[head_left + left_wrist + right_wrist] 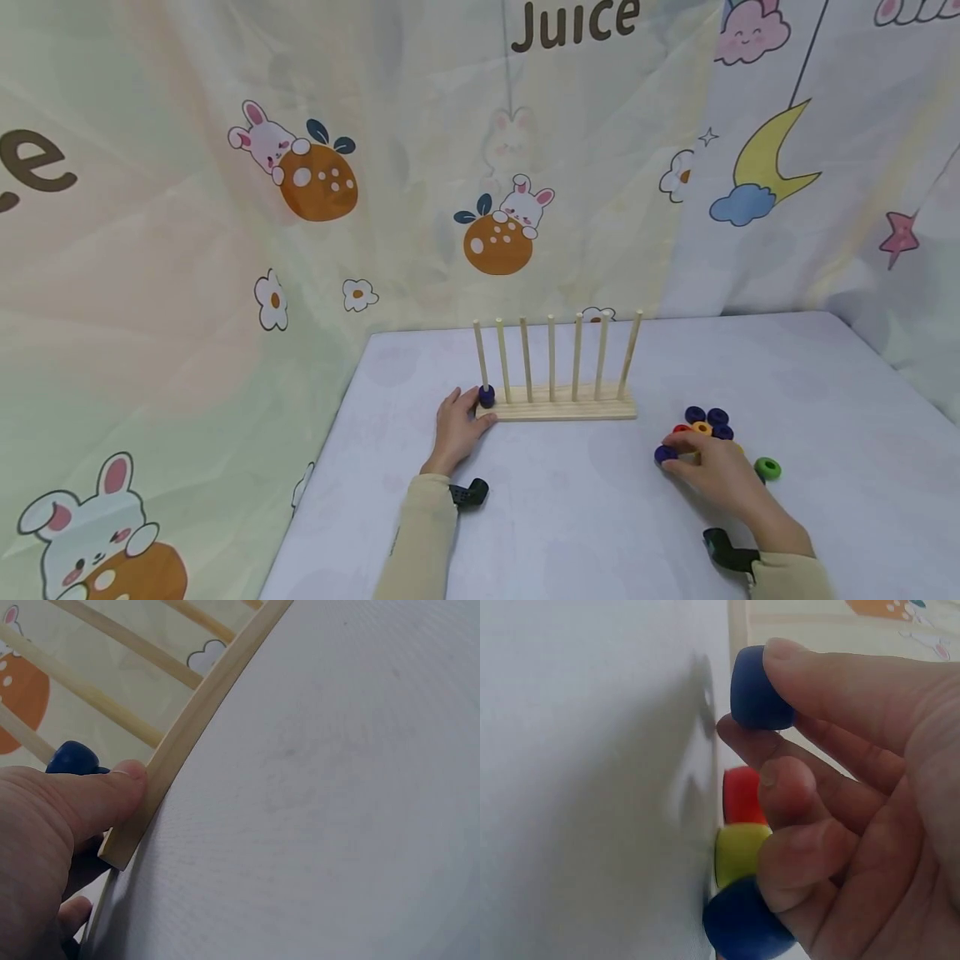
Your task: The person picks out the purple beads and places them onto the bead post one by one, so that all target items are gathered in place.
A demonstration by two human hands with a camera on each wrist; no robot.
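Note:
A wooden peg rack [562, 409] with a row of upright pegs stands toward the back of the table. One dark blue bead [487, 396] sits low on its leftmost peg. My left hand [456, 429] grips the rack's left end, and in the left wrist view its thumb [112, 796] lies on the front of the base beside that bead. To the right, my right hand [712, 471] pinches another blue bead [757, 690] between thumb and a finger, just over the table. The other fingers curl near loose beads, including a red bead [742, 795] and a yellow bead [739, 853].
More loose beads lie around the right hand: several blue beads [717, 416], an orange-yellow bead [702, 428] and a green bead [768, 468] farther right. Some are partly hidden by the hand. A printed cloth [405, 167] hangs behind the white-covered table [570, 517].

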